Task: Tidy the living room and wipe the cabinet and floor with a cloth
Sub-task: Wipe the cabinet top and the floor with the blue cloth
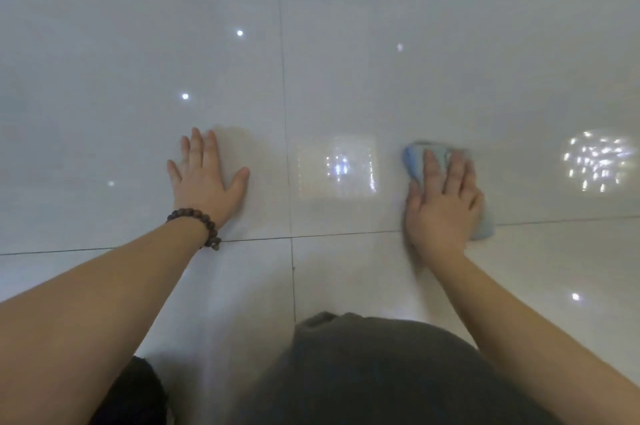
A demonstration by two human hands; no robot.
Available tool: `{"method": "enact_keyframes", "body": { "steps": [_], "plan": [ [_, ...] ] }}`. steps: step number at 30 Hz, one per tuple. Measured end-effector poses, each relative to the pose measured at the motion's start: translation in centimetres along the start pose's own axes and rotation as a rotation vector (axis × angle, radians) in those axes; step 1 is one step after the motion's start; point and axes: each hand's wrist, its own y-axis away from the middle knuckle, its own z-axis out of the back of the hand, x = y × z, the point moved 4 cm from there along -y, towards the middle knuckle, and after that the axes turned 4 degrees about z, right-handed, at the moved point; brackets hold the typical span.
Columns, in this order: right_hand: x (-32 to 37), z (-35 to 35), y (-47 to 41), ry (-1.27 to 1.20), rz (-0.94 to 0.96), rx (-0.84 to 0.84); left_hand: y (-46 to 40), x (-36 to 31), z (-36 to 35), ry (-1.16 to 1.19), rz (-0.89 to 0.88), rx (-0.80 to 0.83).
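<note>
Your right hand (pixel 441 203) lay flat, fingers straight, pressing the blue cloth (pixel 417 159) onto the glossy white tiled floor (pixel 346 61). Your left hand (pixel 204 178), a beaded bracelet (pixel 197 222) at its wrist, rested spread on the tile, well apart from the cloth.

I see a floor (pixel 346 43) of large pale tiles, smooth and highly glossy, mirroring ceiling lights as sharp white spots, with thin dark grout lines between them. Under my right hand (pixel 441 206) lies a soft light-blue cloth (pixel 414 161), matt and slightly napped. On my left wrist sits a bracelet (pixel 204 225) of dark brown beads, wood by the look, with a dull sheen. My clothing (pixel 381 372) is dark matt fabric.
</note>
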Motion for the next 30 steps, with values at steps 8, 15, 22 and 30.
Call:
{"method": "enact_keyframes", "body": {
  "steps": [8,15,22,30],
  "plan": [
    [18.6,-4.7,3.1,0.0,1.099,0.209,-3.2,4.4,2.0,-0.004,0.084,-0.043],
    [25.8,-4.1,-15.3,0.065,0.595,0.161,-9.0,6.2,5.0,0.015,-0.069,0.083],
    [16.8,-2.6,2.1,0.217,1.025,0.323,-12.1,6.8,5.5,-0.291,-0.292,0.447],
    [21.8,-3.4,-4.3,0.148,0.841,0.326,-12.3,6.4,5.8,-0.377,-0.255,0.563]
  ]
}}
